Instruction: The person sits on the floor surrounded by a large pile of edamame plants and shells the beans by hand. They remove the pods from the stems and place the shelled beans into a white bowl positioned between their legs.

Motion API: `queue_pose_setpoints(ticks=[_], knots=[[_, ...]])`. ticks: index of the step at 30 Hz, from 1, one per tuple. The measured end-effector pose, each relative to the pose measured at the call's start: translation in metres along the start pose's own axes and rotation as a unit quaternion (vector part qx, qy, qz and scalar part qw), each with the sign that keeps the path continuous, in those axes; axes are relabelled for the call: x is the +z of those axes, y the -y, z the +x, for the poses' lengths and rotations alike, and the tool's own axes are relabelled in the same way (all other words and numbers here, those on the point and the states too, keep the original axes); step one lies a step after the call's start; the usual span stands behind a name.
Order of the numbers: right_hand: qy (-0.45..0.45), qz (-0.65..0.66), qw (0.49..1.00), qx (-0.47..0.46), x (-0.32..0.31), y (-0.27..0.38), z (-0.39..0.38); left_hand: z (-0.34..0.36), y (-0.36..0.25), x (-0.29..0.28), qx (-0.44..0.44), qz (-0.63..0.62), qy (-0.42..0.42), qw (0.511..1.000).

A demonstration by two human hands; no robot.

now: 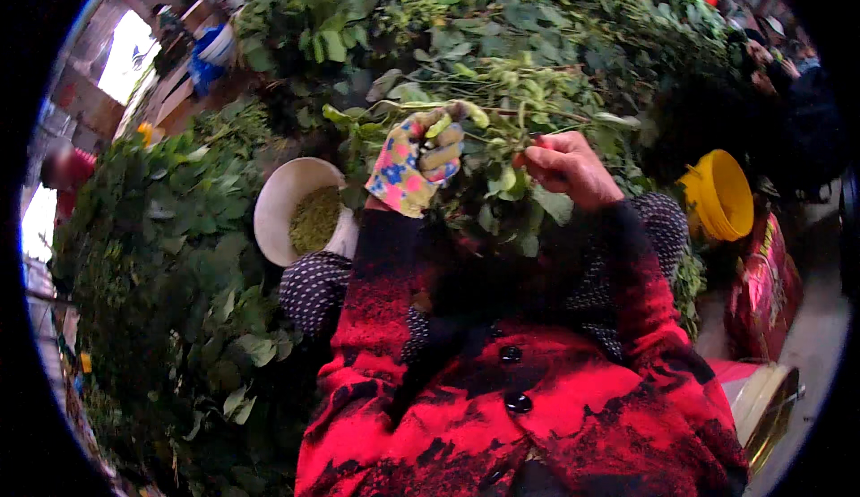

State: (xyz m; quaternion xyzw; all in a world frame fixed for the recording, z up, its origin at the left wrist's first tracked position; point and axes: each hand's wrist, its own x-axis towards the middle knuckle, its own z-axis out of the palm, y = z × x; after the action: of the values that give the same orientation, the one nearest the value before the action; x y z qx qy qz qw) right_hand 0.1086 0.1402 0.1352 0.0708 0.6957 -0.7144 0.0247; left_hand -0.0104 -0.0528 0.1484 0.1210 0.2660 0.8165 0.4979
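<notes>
My left hand [415, 164] wears a floral glove with tan fingers and is closed around a leafy bean-plant stalk [504, 112]. A plump green pod [439, 126] shows at its fingers. Bare, my right hand [573, 170] pinches at the same plant, beside a cluster of pods and leaves; exactly what lies between its fingertips is too small to make out. Leaves [528, 201] of the plant hang down between both hands. Left of the gloved hand stands a white bucket [273, 206], partly filled with small green pods or beans [315, 219].
Cut green plants [152, 255] are heaped at the left and across the far side. A yellow bucket [721, 194] tilts at the right, near a pink sack [766, 291]. Other people sit nearby, one person's hands [761, 67] at the far right. A blue-and-white bucket [213, 49] stands far left.
</notes>
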Motion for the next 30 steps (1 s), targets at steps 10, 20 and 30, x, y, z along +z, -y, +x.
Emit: queue_pose_setpoints(ticks=[10, 20, 30], knots=[[-0.093, 0.151, 0.982, 0.062, -0.003, -0.073, 0.025, 0.055, 0.046, -0.084, -0.076, -0.169, 0.077, 0.98], [-0.172, 0.119, 0.978, 0.017, 0.001, -0.058, 0.031, 0.02, 0.042, -0.065, -0.018, 0.087, -0.004, 0.996], [-0.078, 0.05, 0.993, -0.079, -0.015, -0.082, 0.047, 0.067, 0.025, -0.072, 0.131, 0.163, -0.082, 0.974]])
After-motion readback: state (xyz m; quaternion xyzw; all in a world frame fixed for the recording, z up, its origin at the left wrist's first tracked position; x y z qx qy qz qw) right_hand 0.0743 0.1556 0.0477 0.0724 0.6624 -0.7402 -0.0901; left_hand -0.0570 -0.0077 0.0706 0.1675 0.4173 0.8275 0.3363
